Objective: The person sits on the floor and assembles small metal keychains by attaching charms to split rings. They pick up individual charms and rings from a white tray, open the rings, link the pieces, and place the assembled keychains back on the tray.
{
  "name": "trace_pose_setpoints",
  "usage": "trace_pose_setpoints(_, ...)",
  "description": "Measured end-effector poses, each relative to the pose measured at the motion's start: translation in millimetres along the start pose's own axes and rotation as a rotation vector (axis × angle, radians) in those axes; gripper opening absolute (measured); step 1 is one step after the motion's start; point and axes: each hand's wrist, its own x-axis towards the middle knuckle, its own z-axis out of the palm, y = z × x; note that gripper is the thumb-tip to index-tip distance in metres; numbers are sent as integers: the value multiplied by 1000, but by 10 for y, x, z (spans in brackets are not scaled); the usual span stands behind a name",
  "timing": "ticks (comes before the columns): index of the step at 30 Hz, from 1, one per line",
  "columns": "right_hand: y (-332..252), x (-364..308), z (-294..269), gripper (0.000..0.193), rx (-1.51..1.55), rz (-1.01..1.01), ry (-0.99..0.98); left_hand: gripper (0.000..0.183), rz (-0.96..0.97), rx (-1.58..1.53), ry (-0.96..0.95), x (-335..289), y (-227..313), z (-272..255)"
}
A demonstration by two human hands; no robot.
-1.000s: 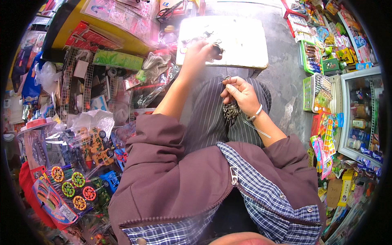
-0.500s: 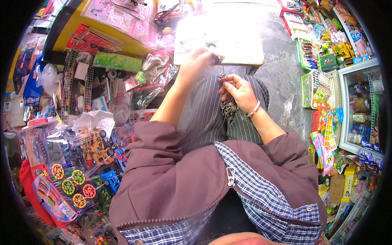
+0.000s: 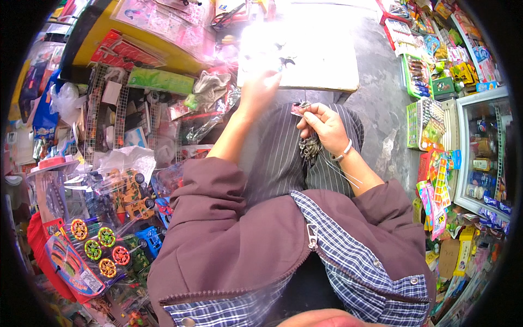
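My right hand (image 3: 325,128) is closed above my knees. Its thumb and fingers pinch a small pinkish piece (image 3: 297,109) with metal fittings at the top. Below the palm hangs a bunch of small metal rings (image 3: 310,148), too fine to make out singly. My left hand (image 3: 259,94) reaches over the near edge of a white-topped table (image 3: 327,71), smeared by motion, so its fingers do not show clearly. Just beyond it, small dark pieces (image 3: 286,61) lie on the tabletop, partly washed out by glare.
Packaged toys (image 3: 101,248) and wire racks (image 3: 111,111) crowd the left side. A yellow-edged shelf (image 3: 90,62) with flat packages stands at the upper left. On the right are snack displays (image 3: 417,76) and a glass-fronted fridge (image 3: 463,152). Grey floor (image 3: 381,103) shows between.
My left hand has drawn slightly away from the right one, back to the table's near edge. A dark piece that was by its fingers now lies on the table. The right hand still grips the bunch.
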Motion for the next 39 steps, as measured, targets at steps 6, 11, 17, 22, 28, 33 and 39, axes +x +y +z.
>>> trace_pose_setpoints(6,-13,7,0,19,-3,2,-17,25,250,394,202,434,-180,287)
trace_pose_setpoints(11,5,17,-12,17,13,15,-15,29,144,601,87,632,-133,360)
trace_pose_setpoints(17,-2,31,-4,19,-4,12,-31,28,190,633,64,763,-187,338)
trace_pose_setpoints(22,-30,13,-4,21,-22,15,-12,21,225,445,101,695,-73,209)
trace_pose_setpoints(28,-31,40,-19,20,-4,15,-8,12,390,151,168,225,237,15)
trace_pose_setpoints(33,-6,27,-25,18,-12,12,0,10,533,197,103,-76,371,-71)
trace_pose_setpoints(39,-7,11,-28,17,17,-2,-19,11,525,247,-14,-137,499,-104)
